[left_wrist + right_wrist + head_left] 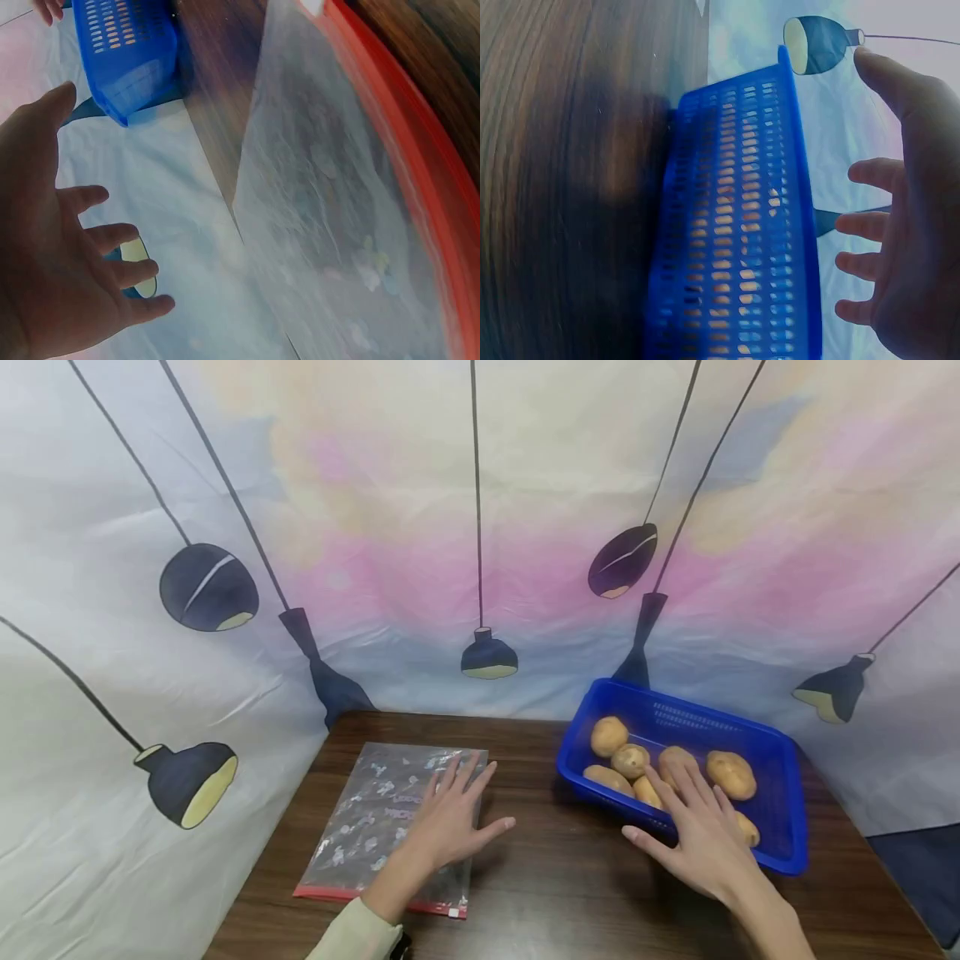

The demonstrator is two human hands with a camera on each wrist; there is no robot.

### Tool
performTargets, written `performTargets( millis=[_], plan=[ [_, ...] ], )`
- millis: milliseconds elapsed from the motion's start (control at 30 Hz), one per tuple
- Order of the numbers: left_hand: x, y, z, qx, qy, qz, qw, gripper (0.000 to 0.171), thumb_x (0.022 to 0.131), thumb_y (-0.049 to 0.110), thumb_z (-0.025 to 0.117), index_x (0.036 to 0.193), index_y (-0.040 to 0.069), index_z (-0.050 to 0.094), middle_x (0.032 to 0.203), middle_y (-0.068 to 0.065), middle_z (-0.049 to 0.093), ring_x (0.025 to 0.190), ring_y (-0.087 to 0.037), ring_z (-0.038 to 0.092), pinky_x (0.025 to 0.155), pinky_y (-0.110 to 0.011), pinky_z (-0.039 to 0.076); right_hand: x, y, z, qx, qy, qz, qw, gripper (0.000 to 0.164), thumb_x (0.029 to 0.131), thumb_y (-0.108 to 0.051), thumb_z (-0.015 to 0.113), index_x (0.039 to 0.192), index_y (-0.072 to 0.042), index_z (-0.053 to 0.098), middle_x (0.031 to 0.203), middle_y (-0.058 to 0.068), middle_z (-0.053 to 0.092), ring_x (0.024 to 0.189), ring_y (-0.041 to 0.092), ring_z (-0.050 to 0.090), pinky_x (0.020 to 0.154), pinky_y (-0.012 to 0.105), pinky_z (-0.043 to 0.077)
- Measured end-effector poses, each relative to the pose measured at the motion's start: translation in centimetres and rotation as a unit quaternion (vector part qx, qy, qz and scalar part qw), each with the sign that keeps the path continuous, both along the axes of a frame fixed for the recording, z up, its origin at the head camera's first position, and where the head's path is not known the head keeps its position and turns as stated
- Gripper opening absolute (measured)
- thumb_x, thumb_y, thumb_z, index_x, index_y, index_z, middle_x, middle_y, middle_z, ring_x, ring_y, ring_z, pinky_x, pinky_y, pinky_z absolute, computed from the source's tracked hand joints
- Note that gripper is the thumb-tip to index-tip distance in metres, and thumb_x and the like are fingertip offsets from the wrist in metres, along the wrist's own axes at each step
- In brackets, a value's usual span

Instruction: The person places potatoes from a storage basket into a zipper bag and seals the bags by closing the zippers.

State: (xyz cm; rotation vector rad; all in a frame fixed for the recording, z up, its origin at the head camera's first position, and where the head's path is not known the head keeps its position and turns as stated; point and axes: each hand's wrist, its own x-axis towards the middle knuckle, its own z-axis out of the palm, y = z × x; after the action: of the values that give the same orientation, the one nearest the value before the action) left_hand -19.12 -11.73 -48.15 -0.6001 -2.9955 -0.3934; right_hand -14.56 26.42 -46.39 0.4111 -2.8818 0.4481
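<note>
The left hand (447,822) and right hand (701,839) are nearest the camera; the left sleeve (356,935) and right forearm (772,918) are cut off at the lower edge. A black item at the left cuff is too covered to identify. Both hands have fingers extended and spread, thumbs set apart, and hold nothing. The right hand is above the near rim of the blue basket (783,814), masking some of the potatoes (731,775) inside it; at least seven show, exact count indeterminable. The wrist view shows them only as patches through the slots. The left hand is above the clear zip bag (360,827), which lies flat left of the basket; its print is partly covered. The bench (555,877) extends beneath the basket; a lamp-printed cloth (390,568) hangs behind it.
</note>
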Motion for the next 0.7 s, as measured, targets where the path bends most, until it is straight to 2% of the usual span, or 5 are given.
performTargets(
  millis=[133, 267, 367, 467, 700],
  plan=[
    [-0.1, 0.7, 0.3, 0.025, 0.012, 0.003, 0.9996, 0.091, 0.096, 0.077, 0.054, 0.168, 0.025, 0.033, 0.174, -0.009, 0.027, 0.159, -0.04, 0.022, 0.124, -0.07, 0.023, 0.3, 1.1, 0.6, -0.013, 0.005, 0.005, 1.0, 0.095, 0.095, -0.066, 0.068, 0.169, -0.021, 0.03, 0.173, 0.019, 0.023, 0.158, 0.048, 0.016, 0.109, 0.085, 0.022],
    [-0.3, 1.8, 0.3, 0.073, 0.025, 0.008, 0.997, 0.085, 0.099, 0.069, 0.06, 0.166, 0.02, 0.038, 0.169, -0.012, 0.037, 0.154, -0.04, 0.035, 0.121, -0.064, 0.034, 0.2, 2.4, 0.9, -0.018, 0.019, 0.005, 1.0, 0.094, 0.094, -0.062, 0.072, 0.168, -0.02, 0.034, 0.168, 0.023, 0.033, 0.151, 0.055, 0.028, 0.102, 0.087, 0.03],
    [-0.6, 3.0, 0.2, 0.124, 0.019, 0.009, 0.9921, 0.08, 0.101, 0.062, 0.062, 0.164, 0.018, 0.041, 0.165, -0.013, 0.042, 0.15, -0.039, 0.041, 0.119, -0.06, 0.04, -0.1, 3.6, 1.0, -0.022, 0.033, 0.008, 0.999, 0.091, 0.093, -0.057, 0.076, 0.166, -0.018, 0.037, 0.164, 0.027, 0.038, 0.145, 0.057, 0.036, 0.094, 0.088, 0.035],
    [-1.0, 4.5, 0.1, 0.184, 0.004, 0.013, 0.9828, 0.074, 0.103, 0.056, 0.063, 0.162, 0.015, 0.044, 0.161, -0.013, 0.047, 0.147, -0.038, 0.046, 0.116, -0.058, 0.044, -0.3, 5.0, 1.1, -0.033, 0.051, 0.005, 0.998, 0.088, 0.092, -0.053, 0.079, 0.163, -0.014, 0.043, 0.161, 0.028, 0.041, 0.142, 0.057, 0.039, 0.089, 0.088, 0.037],
    [-2.7, 8.1, -0.2, 0.288, -0.013, 0.028, 0.957, 0.061, 0.105, 0.042, 0.064, 0.153, 0.006, 0.052, 0.152, -0.015, 0.057, 0.141, -0.035, 0.053, 0.116, -0.054, 0.046, -0.4, 8.3, 1.1, -0.087, 0.03, -0.028, 0.995, 0.081, 0.097, -0.045, 0.075, 0.161, -0.006, 0.043, 0.163, 0.035, 0.033, 0.145, 0.064, 0.029, 0.099, 0.091, 0.025]
  ],
)
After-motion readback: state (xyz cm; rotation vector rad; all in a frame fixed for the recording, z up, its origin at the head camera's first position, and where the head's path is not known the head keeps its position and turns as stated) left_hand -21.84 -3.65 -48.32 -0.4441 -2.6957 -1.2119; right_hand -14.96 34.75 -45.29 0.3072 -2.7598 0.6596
